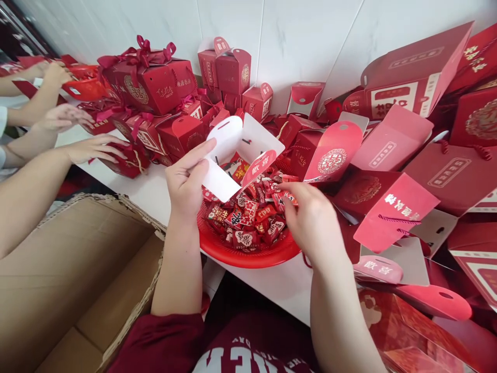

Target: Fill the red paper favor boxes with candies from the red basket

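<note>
My left hand [188, 181] pinches the white inner flap of an open red gift box [223, 178], which tilts over the candy with its flaps spread. Some wrapped candy shows inside the box. Below it, a round red plastic basket [248, 259] holds a heap of red wrapped candies [246, 215]. At the basket's right side my right hand [310, 220] has its thumb and fingers closed around a red wrapped candy [282, 199]. Its other fingers are partly hidden from view.
Open red boxes [388, 202] crowd the right side. Closed boxes with ribbons [149, 85] are stacked at the back left, against a white tiled wall [310, 36]. Other people's hands [93, 150] reach in from the left. A large cardboard carton [97, 259] stands at the lower left.
</note>
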Demonstrator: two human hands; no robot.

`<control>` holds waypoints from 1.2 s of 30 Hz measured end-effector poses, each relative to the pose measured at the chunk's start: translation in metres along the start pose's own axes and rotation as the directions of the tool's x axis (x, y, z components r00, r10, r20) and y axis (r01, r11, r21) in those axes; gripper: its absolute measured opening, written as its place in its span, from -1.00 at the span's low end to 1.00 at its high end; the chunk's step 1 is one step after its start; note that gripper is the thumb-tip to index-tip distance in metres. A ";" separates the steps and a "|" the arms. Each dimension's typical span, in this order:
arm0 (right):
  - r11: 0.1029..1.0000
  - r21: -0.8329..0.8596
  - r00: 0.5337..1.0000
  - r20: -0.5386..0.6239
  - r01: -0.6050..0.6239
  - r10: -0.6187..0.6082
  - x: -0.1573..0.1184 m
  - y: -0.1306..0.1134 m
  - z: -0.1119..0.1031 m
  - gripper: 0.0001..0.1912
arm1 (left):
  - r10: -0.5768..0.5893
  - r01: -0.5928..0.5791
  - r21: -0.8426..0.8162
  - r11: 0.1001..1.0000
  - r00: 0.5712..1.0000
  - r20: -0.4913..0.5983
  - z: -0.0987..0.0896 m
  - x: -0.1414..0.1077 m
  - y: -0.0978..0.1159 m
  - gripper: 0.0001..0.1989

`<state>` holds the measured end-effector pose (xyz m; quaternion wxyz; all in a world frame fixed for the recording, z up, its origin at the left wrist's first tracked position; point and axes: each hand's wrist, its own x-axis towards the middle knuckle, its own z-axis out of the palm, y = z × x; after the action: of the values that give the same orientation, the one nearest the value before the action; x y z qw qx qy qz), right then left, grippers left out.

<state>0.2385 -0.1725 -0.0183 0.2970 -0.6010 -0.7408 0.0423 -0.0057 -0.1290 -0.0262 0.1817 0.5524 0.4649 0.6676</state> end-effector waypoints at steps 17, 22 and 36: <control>0.939 0.078 0.477 0.846 0.334 -0.240 0.012 -0.092 0.067 -0.59 | -0.074 0.078 -0.041 0.996 0.993 0.097 0.003 0.003 -0.003 -0.64; 0.935 0.047 0.480 0.849 0.350 -0.223 0.011 -0.094 0.066 -0.62 | -0.103 0.109 -0.062 0.992 0.990 0.092 0.005 0.003 0.001 -0.65; 0.868 0.337 0.659 0.565 0.366 -0.497 0.002 -0.064 0.018 -0.84 | -0.218 0.252 -0.152 0.956 0.953 0.208 0.000 0.001 0.008 -0.65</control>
<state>0.1743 -0.1829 -0.0052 0.0873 -0.3246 -0.9101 0.2423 -0.0037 -0.1323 -0.0186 0.3516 0.5355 0.4472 0.6242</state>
